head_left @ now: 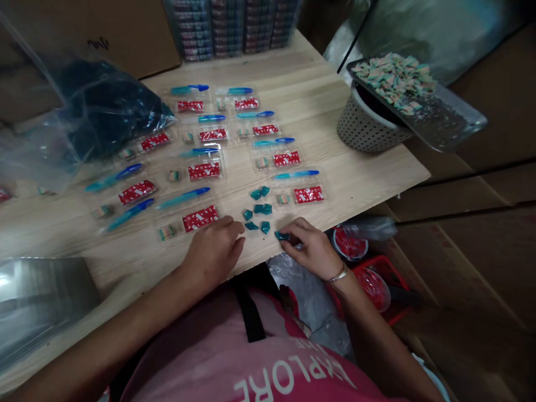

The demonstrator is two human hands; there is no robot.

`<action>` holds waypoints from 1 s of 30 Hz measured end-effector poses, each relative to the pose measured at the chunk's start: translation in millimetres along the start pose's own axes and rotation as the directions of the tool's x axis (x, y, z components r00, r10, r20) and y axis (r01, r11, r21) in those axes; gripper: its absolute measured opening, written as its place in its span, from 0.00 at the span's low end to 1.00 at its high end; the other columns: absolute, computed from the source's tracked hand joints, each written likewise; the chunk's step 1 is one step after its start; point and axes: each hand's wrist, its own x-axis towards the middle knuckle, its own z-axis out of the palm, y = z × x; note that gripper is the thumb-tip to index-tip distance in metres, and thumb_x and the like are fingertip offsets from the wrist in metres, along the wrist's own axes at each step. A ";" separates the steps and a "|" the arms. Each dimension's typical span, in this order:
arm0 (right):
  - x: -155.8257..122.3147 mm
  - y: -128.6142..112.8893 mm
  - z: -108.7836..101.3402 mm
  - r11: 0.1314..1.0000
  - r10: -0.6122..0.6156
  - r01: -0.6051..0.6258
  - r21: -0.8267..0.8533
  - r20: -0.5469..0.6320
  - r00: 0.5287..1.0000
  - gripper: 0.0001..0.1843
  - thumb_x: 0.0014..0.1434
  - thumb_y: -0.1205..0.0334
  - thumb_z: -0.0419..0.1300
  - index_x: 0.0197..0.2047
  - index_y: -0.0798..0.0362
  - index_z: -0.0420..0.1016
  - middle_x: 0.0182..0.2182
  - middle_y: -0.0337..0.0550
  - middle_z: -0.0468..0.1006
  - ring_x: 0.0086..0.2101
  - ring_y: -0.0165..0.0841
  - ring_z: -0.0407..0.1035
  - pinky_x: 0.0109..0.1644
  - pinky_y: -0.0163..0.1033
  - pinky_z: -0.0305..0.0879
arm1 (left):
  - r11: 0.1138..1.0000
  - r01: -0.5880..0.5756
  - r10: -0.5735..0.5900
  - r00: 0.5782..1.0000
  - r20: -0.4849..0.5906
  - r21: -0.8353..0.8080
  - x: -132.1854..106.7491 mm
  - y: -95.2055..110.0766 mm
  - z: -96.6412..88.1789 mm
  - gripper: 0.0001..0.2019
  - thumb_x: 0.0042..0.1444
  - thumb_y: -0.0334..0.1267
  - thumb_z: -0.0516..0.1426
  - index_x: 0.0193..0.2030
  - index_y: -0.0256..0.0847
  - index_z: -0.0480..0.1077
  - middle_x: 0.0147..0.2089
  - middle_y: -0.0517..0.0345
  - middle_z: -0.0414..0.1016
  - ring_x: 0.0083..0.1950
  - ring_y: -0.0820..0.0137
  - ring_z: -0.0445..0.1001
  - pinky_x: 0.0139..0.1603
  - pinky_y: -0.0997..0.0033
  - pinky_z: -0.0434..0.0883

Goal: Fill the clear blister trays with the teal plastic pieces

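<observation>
My right hand (312, 245) pinches a small shiny teal folded piece (282, 236) between thumb and fingertips, just over the table's front edge. Several more teal folded pieces (263, 209) lie loose between my two hands. My left hand (215, 245) rests on the table to their left with its fingers curled in; whatever may be inside it is hidden. Close by on that side is a clear plastic tray holding a blue pen (183, 197), a red patterned packet (200, 218) and a small striped piece (166, 232). Similar filled trays (299, 187) spread in rows beyond.
A plastic bag of dark teal pieces (111, 106) sits at the left, near a cardboard box (96, 39). Stacked packs (228, 28) stand at the back. On the right, a metal tray (456, 120) of striped pieces rests on a perforated basket (366, 125). A red crate (396, 273) is below.
</observation>
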 end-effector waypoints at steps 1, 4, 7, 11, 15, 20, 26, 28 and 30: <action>0.4 -1.4 1.7 1.000 -0.016 0.016 0.020 0.004 1.000 0.07 0.57 0.68 0.57 0.40 0.53 0.73 0.34 0.42 0.71 0.28 0.29 0.70 0.33 0.35 0.68 | 0.996 -0.006 0.005 1.000 -0.008 -0.087 -1.4 3.4 2.4 0.06 0.55 0.30 0.55 0.34 0.39 0.74 0.34 0.54 0.76 0.33 0.66 0.75 0.33 0.68 0.71; 4.0 -14.5 7.7 0.983 -0.062 0.068 0.173 -0.040 0.997 0.04 0.56 0.69 0.58 0.37 0.52 0.71 0.31 0.39 0.70 0.28 0.28 0.69 0.31 0.33 0.67 | 0.849 0.067 -0.071 0.997 0.013 -0.523 -7.9 12.6 11.3 0.08 0.55 0.34 0.57 0.41 0.38 0.74 0.35 0.54 0.77 0.32 0.69 0.75 0.32 0.71 0.72; 8.6 -34.4 15.7 0.936 -0.141 0.164 0.311 -0.094 0.986 0.05 0.56 0.70 0.60 0.34 0.51 0.70 0.30 0.39 0.70 0.31 0.29 0.68 0.33 0.34 0.67 | 0.453 0.211 -0.203 0.970 0.129 -0.866 -13.6 16.5 18.6 0.12 0.51 0.39 0.61 0.41 0.37 0.74 0.35 0.55 0.78 0.34 0.70 0.76 0.35 0.71 0.73; 12.8 -50.8 27.5 0.896 -0.157 0.197 0.397 -0.131 0.979 0.05 0.56 0.68 0.63 0.31 0.51 0.71 0.33 0.41 0.71 0.35 0.31 0.70 0.37 0.36 0.68 | 0.110 0.272 -0.286 0.930 0.232 -0.956 -23.1 10.6 17.3 0.09 0.44 0.36 0.66 0.33 0.37 0.74 0.31 0.60 0.78 0.32 0.74 0.75 0.38 0.74 0.73; 16.0 -55.4 36.2 0.833 -0.095 0.117 0.540 -0.069 0.993 0.02 0.58 0.64 0.62 0.37 0.50 0.73 0.32 0.40 0.73 0.33 0.30 0.70 0.34 0.34 0.69 | 0.067 0.221 -0.317 0.929 0.189 -0.973 -39.8 3.2 9.6 0.08 0.44 0.32 0.66 0.32 0.37 0.73 0.31 0.62 0.78 0.32 0.76 0.75 0.37 0.77 0.73; 24.1 -64.7 38.7 0.907 -0.265 0.251 0.338 -0.005 0.964 0.02 0.60 0.66 0.58 0.36 0.53 0.73 0.27 0.38 0.72 0.27 0.27 0.68 0.30 0.32 0.65 | 0.263 0.165 -0.359 0.931 0.063 -0.951 -56.7 -3.1 6.5 0.05 0.48 0.30 0.63 0.33 0.37 0.74 0.30 0.61 0.77 0.31 0.76 0.74 0.33 0.79 0.71; 24.2 -82.0 43.5 0.783 -0.593 0.584 -0.215 0.023 0.805 0.09 0.62 0.70 0.54 0.31 0.55 0.73 0.25 0.42 0.75 0.27 0.31 0.68 0.31 0.37 0.62 | 0.423 0.181 -0.371 0.929 0.013 -0.888 -70.2 -9.7 6.3 0.04 0.50 0.32 0.60 0.34 0.37 0.73 0.30 0.60 0.75 0.31 0.75 0.71 0.33 0.77 0.68; 18.4 -87.8 48.8 0.781 -0.609 0.598 -0.182 -0.009 0.793 0.08 0.60 0.71 0.55 0.31 0.54 0.72 0.24 0.41 0.74 0.26 0.31 0.67 0.31 0.37 0.62 | 0.453 0.195 -0.296 0.953 0.060 -0.870 -78.6 -10.8 1.8 0.03 0.52 0.33 0.59 0.34 0.37 0.71 0.29 0.61 0.72 0.29 0.76 0.69 0.31 0.78 0.66; 11.2 -93.9 55.8 0.830 -0.558 0.558 -0.009 -0.044 0.829 0.08 0.58 0.72 0.55 0.29 0.52 0.71 0.23 0.38 0.73 0.25 0.29 0.65 0.30 0.36 0.60 | 0.478 0.217 -0.177 0.973 0.149 -0.851 -89.7 -12.3 -4.8 0.03 0.55 0.34 0.58 0.33 0.37 0.69 0.28 0.63 0.69 0.28 0.77 0.65 0.29 0.78 0.63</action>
